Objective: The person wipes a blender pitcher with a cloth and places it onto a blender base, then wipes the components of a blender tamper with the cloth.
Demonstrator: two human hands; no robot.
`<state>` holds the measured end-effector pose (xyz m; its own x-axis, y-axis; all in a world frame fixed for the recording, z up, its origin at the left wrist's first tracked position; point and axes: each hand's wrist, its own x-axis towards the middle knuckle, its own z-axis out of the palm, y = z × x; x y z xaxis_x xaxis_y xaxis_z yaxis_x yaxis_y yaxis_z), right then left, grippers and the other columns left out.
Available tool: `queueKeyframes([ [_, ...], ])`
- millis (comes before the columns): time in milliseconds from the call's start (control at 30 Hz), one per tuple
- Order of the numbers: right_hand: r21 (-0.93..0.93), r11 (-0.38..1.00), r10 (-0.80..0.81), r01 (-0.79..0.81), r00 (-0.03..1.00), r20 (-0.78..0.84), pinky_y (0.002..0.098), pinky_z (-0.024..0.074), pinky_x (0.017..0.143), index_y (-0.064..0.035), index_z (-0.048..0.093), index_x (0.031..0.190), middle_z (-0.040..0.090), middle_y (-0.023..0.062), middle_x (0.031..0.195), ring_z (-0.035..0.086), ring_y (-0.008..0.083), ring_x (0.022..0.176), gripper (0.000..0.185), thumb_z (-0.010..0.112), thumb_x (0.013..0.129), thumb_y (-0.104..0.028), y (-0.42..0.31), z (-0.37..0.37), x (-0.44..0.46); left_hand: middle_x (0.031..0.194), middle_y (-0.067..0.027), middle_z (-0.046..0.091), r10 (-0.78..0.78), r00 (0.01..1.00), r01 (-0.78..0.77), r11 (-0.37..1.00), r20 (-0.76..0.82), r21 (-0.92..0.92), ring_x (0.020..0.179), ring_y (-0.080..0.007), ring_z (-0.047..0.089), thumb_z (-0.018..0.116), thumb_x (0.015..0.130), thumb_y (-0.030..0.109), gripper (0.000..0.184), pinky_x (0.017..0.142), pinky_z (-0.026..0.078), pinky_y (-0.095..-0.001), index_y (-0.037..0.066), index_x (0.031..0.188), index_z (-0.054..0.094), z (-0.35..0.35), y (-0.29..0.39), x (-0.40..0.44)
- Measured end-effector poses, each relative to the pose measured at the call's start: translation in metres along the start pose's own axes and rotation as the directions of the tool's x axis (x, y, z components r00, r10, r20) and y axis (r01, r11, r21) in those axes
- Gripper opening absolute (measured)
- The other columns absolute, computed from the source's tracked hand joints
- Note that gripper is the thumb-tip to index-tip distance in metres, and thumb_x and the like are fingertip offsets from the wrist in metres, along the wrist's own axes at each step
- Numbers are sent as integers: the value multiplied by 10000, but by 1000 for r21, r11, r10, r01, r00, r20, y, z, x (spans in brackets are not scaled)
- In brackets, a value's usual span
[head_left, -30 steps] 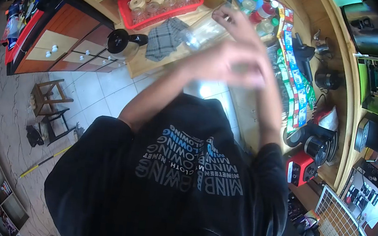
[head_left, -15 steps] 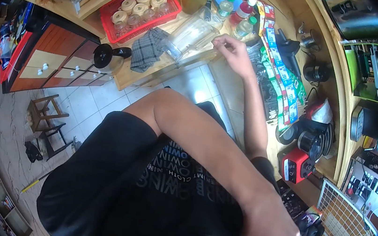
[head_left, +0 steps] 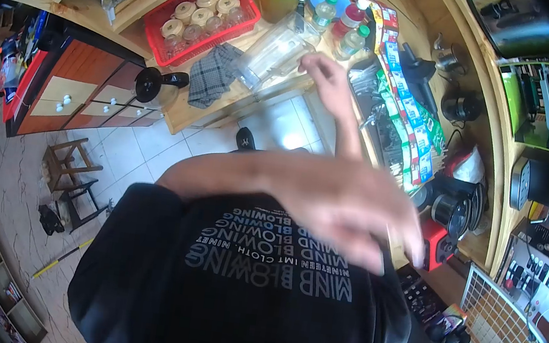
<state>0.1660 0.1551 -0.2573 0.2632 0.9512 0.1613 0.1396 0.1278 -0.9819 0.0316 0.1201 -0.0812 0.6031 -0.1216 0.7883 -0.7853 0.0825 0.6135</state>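
My left arm crosses in front of my chest. My left hand (head_left: 363,206) is blurred by motion, with its fingers stretched out and nothing seen in them. My right hand (head_left: 327,75) hangs at the counter's front edge, fingers loosely bent and apart, holding nothing. Closest to it is a clear box-like container (head_left: 268,57) lying on the counter; I cannot tell whether they touch. A grey checked cloth (head_left: 212,78) lies left of the container. Behind my right hand stand a green-capped bottle (head_left: 353,42), another green-capped bottle (head_left: 324,14) and a red bottle (head_left: 351,18).
A red basket (head_left: 155,44) holds several lidded glass jars. Beside it stands a yellow-lidded pitcher (head_left: 278,0). Strips of colourful sachets (head_left: 404,95) run along the right counter, near a red appliance (head_left: 435,245). A wooden stool (head_left: 70,160) and a drawer cabinet (head_left: 69,88) are at left.
My left hand has moved up and left from near my right shoulder, and its fingers have opened out. My right hand has shifted slightly left and down.
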Motion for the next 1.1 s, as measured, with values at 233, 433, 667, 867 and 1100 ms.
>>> queueKeyframes([
  [233, -118, 987, 93, -105, 990, -103, 324, 498, 813, 3, 629, 1081, 679, 98, 991, 650, 192, 921, 215, 641, 913, -131, 48, 23, -25, 1182, -84, 647, -419, 587, 760, 580, -693, 294, 1053, -177, 640, 677, 905, 142, 494, 945, 488, -333, 44, 1361, 514, -96, -14, -163],
  [433, -240, 886, 331, -398, 903, -275, 349, 501, 842, 61, 424, 1271, 644, 202, 1031, 641, 248, 940, 548, 660, 915, -282, 75, 23, -2, 1191, -76, 644, -357, 368, 894, 391, -858, 221, 1062, -165, 611, 686, 903, 168, 586, 953, 462, -320, 61, 1433, 461, -106, 11, -228],
  [667, 24, 851, 506, -524, 808, -302, 370, 494, 849, 47, 290, 1383, 625, 217, 1156, 617, 265, 1016, 680, 626, 934, -338, 85, 23, 18, 1211, -86, 636, -326, 383, 882, 406, -864, 238, 1074, -176, 593, 625, 939, 390, 617, 948, 451, -331, 53, 1433, 471, -117, 29, -249],
  [867, 96, 817, 567, -569, 760, -318, 355, 500, 797, 37, 265, 1395, 613, 222, 1200, 621, 258, 1019, 684, 602, 942, -347, 85, 32, 25, 1212, -94, 632, -315, 438, 814, 536, -842, 222, 1078, -195, 595, 632, 903, 453, 662, 905, 470, -328, 73, 1426, 489, -138, 19, -260],
  [1100, 120, 806, 579, -580, 729, -365, 345, 512, 748, 11, 316, 1379, 661, 200, 1092, 635, 231, 967, 608, 588, 944, -316, 99, 40, 34, 1263, -109, 586, -378, 433, 774, 621, -819, 122, 1099, -208, 573, 621, 798, 732, 949, 902, 454, -334, 76, 1463, 449, -167, 6, -260],
])
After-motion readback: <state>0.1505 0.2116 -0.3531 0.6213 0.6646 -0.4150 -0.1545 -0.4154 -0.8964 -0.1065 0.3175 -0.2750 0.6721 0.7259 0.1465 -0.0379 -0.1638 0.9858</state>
